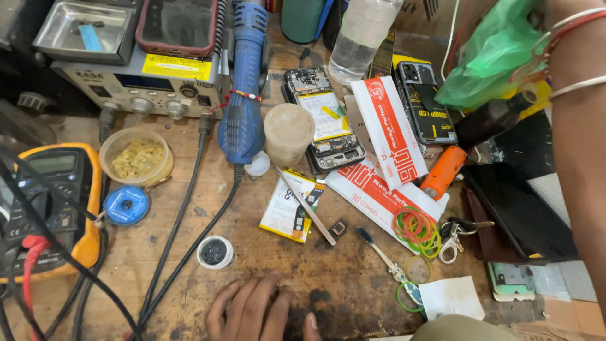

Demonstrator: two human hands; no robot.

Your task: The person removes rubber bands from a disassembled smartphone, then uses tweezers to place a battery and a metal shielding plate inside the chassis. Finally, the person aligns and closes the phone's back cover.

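**A:** What is shown in the head view?

**B:** The left hand (252,312) is laid flat on the bench (158,252), fingers spread, with nothing grasped. The right hand is cut off by the frame, so its grip cannot be told. Only its forearm (581,158) is seen.

**A:** What is nearest?

**B:** The tin (215,252), just beyond the fingertips and untouched. The tweezers (307,207) and battery (287,213) are found farther up.

**A:** Which step is in hand?

**B:** A pause is judged, as no tool is taken up. For any pick-up, the fingers would have to be lifted and closed.

**A:** Counts?

**B:** One multimeter (44,208), one opened phone (322,120), one bottle (360,38) and two cables (183,208) are counted. One bunch of bands (416,227) is seen, with two loose below it.
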